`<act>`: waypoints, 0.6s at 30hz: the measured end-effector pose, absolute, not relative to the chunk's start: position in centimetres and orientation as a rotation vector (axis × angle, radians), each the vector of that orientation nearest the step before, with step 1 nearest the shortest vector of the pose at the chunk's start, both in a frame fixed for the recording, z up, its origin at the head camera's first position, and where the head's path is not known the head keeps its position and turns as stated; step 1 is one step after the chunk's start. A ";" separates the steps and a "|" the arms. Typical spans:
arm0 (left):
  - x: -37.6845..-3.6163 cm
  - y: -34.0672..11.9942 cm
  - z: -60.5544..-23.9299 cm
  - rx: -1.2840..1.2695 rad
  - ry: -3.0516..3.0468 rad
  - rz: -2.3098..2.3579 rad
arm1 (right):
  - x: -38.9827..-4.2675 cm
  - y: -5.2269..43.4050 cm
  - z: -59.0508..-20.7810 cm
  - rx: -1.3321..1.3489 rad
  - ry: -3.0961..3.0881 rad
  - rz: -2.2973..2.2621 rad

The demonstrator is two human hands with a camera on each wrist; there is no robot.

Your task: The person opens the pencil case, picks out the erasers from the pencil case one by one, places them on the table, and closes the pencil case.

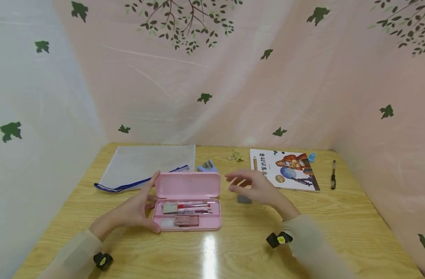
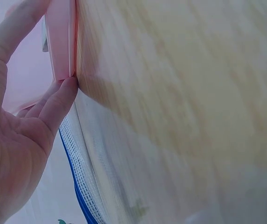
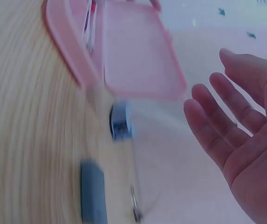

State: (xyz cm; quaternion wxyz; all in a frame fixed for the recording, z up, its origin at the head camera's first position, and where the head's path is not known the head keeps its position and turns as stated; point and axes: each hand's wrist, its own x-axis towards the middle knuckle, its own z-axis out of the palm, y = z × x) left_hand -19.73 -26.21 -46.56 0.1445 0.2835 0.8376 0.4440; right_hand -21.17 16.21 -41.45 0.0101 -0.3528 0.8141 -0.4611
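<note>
— Where was the case?

— Pink case (image 1: 187, 201) sat mid-table (image 1: 338, 228), lid up. Pens and an eraser lay inside.

— Your left hand?

— My left hand (image 1: 137, 209) gripped the case's left end: thumb at the front corner, fingers curled round the lid edge up top. Wrist cam showed fingertips (image 2: 65, 91) touching the pink rim, w/ the mesh pouch (image 1: 146, 166) just behind.

— And the right?

— My right hand (image 1: 254, 188) hovered right of the lid, fingers loose and spread, holding nothing. A grey block (image 1: 244, 199) lay under it on the table.

— Other stuff?

— Stapler (image 1: 207, 166) behind the case, clips (image 1: 235, 155), book (image 1: 284, 169), pen (image 1: 333, 175) far right.
</note>
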 end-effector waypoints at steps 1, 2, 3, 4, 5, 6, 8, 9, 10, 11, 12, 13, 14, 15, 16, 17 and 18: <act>-19.7 -26.2 -46.6 0.818 2.414 1.280 | -21.2 15.2 -41.4 -1.137 2.516 -1.446; -19.7 -26.2 -46.5 0.820 2.414 1.280 | -21.2 14.3 -41.4 -1.168 2.488 -1.448; -19.7 -26.2 -46.5 0.821 2.414 1.280 | -21.1 13.3 -41.4 -1.202 2.461 -1.444; -19.6 -26.2 -46.5 0.821 2.412 1.283 | -21.1 12.4 -41.6 -1.232 2.438 -1.435; -19.6 -26.1 -46.6 0.823 2.410 1.288 | -21.1 11.5 -41.7 -1.250 2.423 -1.419; -19.5 -26.1 -46.6 0.823 2.410 1.291 | -21.0 10.7 -41.8 -1.271 2.415 -1.399; -19.4 -26.0 -46.6 0.823 2.407 1.301 | -20.9 9.1 -42.2 -1.288 2.408 -1.359; -19.3 -26.0 -46.7 0.823 2.407 1.307 | -20.9 8.4 -42.4 -1.296 2.414 -1.336; -19.3 -25.9 -46.7 0.824 2.406 1.312 | -20.8 7.7 -42.7 -1.297 2.420 -1.317; -19.2 -25.9 -46.7 0.825 2.408 1.315 | -20.8 7.0 -42.9 -1.299 2.432 -1.295; -19.1 -25.8 -46.7 0.826 2.408 1.318 | -20.8 6.4 -43.2 -1.303 2.439 -1.277; -19.1 -25.8 -46.7 0.827 2.407 1.321 | -20.8 5.8 -43.4 -1.307 2.450 -1.251; -19.0 -25.8 -46.7 0.827 2.404 1.325 | -20.7 5.3 -43.6 -1.309 2.466 -1.223; -19.0 -25.7 -46.7 0.829 2.406 1.323 | -20.6 4.8 -43.8 -1.308 2.485 -1.189; -18.9 -25.7 -46.7 0.829 2.406 1.323 | -20.6 4.4 -44.0 -1.307 2.507 -1.150; -18.8 -25.7 -46.7 0.828 2.408 1.322 | -20.5 4.0 -44.1 -1.302 2.529 -1.109; -18.7 -25.7 -46.7 0.826 2.412 1.319 | -20.4 3.6 -44.1 -1.294 2.554 -1.059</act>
